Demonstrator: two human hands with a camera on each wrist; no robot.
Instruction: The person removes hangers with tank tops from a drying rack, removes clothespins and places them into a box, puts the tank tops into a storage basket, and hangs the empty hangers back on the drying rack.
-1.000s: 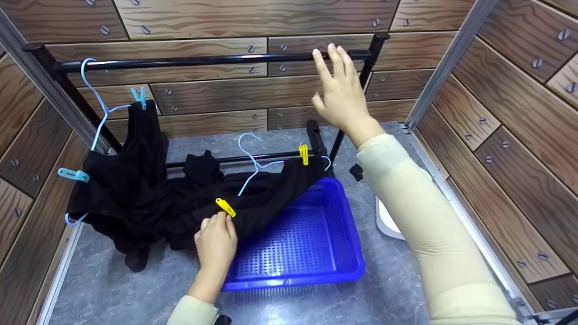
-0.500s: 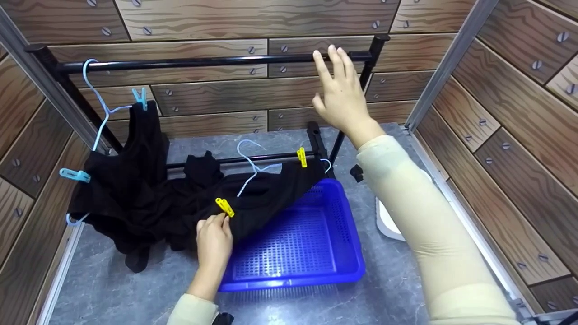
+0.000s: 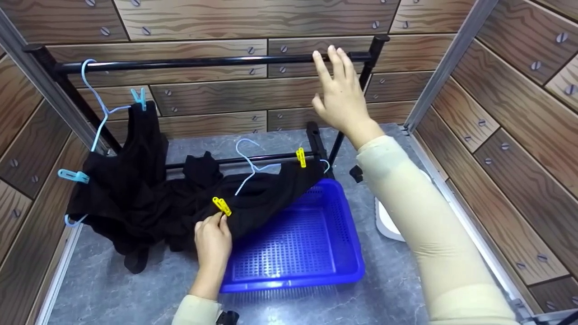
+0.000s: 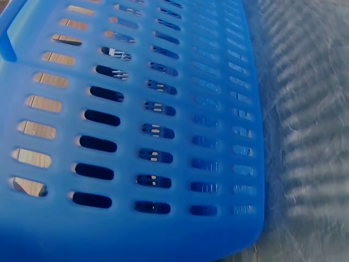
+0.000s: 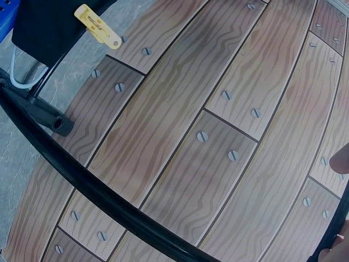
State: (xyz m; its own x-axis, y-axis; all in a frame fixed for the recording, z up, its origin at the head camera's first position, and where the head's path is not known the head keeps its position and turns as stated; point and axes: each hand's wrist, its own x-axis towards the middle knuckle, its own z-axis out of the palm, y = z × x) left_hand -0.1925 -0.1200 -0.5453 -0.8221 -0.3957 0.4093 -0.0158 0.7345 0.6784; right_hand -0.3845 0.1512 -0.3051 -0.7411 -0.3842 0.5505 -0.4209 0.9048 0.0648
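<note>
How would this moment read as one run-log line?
left hand: grips black cloth beside yellow clip; right hand: raised at black rail; blue basket: partly beneath cloth

1 yellow clip [image 5: 97,26] grips black cloth [image 5: 46,27]

Grey marbled floor [image 3: 113,293], blue perforated basket [image 3: 289,283] on it, black rack foot [image 3: 316,137] behind, white tray [image 3: 386,225] at right

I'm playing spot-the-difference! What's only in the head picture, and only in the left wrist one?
Only in the head view: the left hand, the right hand, the yellow pegs and the light-blue pegs.

Only in the left wrist view: close-up slots in the blue basket's wall. Whether black clothes show behind them, I can't tell.

Both: basket and grey floor.
</note>
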